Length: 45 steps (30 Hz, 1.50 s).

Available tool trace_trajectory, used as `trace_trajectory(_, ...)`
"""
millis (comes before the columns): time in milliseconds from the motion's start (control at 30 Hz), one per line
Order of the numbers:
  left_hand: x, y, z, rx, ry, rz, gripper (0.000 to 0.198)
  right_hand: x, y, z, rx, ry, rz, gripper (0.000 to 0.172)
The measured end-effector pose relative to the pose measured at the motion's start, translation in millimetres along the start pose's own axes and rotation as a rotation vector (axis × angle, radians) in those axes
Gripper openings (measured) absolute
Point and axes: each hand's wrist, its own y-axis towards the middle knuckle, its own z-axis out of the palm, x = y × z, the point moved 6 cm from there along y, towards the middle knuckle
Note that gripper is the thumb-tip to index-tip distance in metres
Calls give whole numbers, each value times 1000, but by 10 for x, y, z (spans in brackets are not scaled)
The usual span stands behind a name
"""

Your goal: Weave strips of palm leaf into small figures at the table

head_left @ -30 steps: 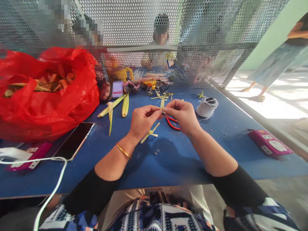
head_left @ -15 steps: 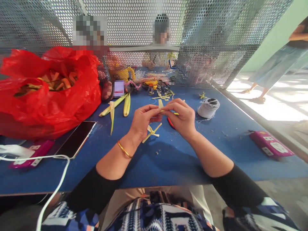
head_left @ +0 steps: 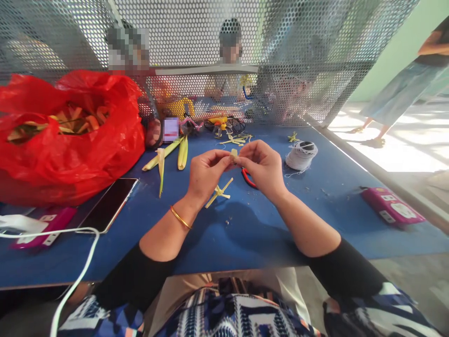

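Note:
My left hand point(head_left: 205, 174) and my right hand point(head_left: 262, 166) meet above the blue table point(head_left: 245, 224), both pinching one small yellow palm-leaf strip point(head_left: 234, 153) between their fingertips. A gold bangle point(head_left: 180, 218) sits on my left wrist. Just below the hands a small folded leaf cross point(head_left: 219, 192) lies on the table. Red-handled scissors point(head_left: 248, 178) lie partly hidden under my right hand.
A red plastic bag point(head_left: 66, 135) of leaf pieces stands at left, with a phone point(head_left: 109, 204), pink boxes point(head_left: 391, 206) and a white cable point(head_left: 80, 262) near the edges. Long green-yellow leaves point(head_left: 175, 154) and a white thread spool point(head_left: 300, 155) lie behind. A perforated metal screen point(head_left: 245, 61) backs the table; people sit beyond it.
My hands stay together on the strip, lifting slightly and drawing closer. The strip end sticking up between the fingers looks shorter than a second ago.

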Motion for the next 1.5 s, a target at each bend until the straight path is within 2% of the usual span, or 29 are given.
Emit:
trace_trajectory(67,-5,2,-3,12,12,-4,15,-18,3,20,25,59,-2,14)
trace_trajectory(167,-5,-6,2,33,33,-37,18,-20,5,15,18,39,-11,7)
trace_trajectory(333,-15,-25,40,78,26,-76,16,-66,33,4,28,85,67,14)
trace_trajectory(467,23,-13,29,48,0,-153,13,-78,47,18,60,103,61,9)
trace_trajectory(567,70,-10,7,3,-92,-242,13,16,29,4,29,-25,-103,11)
trace_trajectory(700,90,-16,8,9,-154,-310,13,165,-43,16,0,-221,-374,5)
trace_trajectory(867,97,-11,-9,-11,-195,-323,13,190,-82,23,-20,-267,-453,8)
trace_trajectory(1100,91,0,-16,0,-172,-263,14,174,-67,25,-11,-263,-318,9)
trace_trajectory(1267,107,1,-32,-29,-122,-277,16,159,-65,39,-10,-247,-230,8)
trace_trajectory(1333,104,4,-40,-44,-97,-272,17,127,-50,47,1,-180,-184,7)
trace_trajectory(1400,84,9,-45,-39,-58,-249,17,67,-22,55,28,-62,-105,13)
trace_trajectory(1500,-5,28,-52,7,60,-153,16,-41,19,82,114,95,45,19)
